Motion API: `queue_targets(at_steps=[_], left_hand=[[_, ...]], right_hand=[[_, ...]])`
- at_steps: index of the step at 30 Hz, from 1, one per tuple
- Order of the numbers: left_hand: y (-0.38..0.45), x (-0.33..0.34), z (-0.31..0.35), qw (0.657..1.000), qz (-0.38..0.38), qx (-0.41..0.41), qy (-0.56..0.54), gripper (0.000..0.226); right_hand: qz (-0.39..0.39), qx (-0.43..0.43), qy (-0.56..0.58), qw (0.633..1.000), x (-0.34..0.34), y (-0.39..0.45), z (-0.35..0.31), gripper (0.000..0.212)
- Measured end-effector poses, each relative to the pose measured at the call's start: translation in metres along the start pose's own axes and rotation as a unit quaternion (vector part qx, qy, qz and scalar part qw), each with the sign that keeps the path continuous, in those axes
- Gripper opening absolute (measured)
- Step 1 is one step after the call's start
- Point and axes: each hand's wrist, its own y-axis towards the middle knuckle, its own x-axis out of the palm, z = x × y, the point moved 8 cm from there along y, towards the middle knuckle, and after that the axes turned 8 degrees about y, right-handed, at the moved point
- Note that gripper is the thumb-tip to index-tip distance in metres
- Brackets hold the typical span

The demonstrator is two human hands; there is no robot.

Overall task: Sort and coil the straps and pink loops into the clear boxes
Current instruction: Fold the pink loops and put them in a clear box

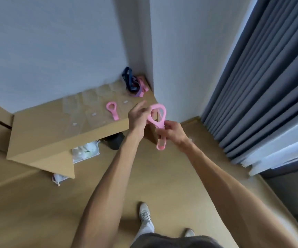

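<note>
Pink loop [156, 116]: gripped by left hand [138, 117] and right hand [173, 131] off the shelf [42, 133] corner; 1 second loop [112, 111] on shelf; strap pile [134, 83] at its back corner.

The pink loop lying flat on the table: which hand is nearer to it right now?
Left. The left hand is just right of the pink loop on the table; the right hand is farther right and nearer the camera. Both grip another pink loop.

clear boxes [90, 106] blurred, barely distinguishable
</note>
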Motion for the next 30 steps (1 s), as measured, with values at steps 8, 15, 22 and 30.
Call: queue_targets(at_steps=[8,15,22,30], left_hand=[[0.083,-0.167,-0.039,0.966,0.068,-0.004,0.247,0.011],[0.125,-0.242,-0.048,0.950,0.139,0.011,0.280,0.014],[0.215,-0.264,-0.065,0.947,0.118,-0.015,0.299,0.017],[0.351,-0.262,-0.087,0.934,0.108,-0.065,0.334,0.010]], right_hand=[[-0.002,0.001,-0.172,0.985,0.123,0.089,0.008,0.061],[0.008,-0.007,-0.228,0.974,0.200,0.148,0.022,0.038],[0.013,-0.001,-0.287,0.958,0.235,0.240,0.041,0.035],[0.009,0.018,-0.330,0.944,0.247,0.377,0.065,0.043]])
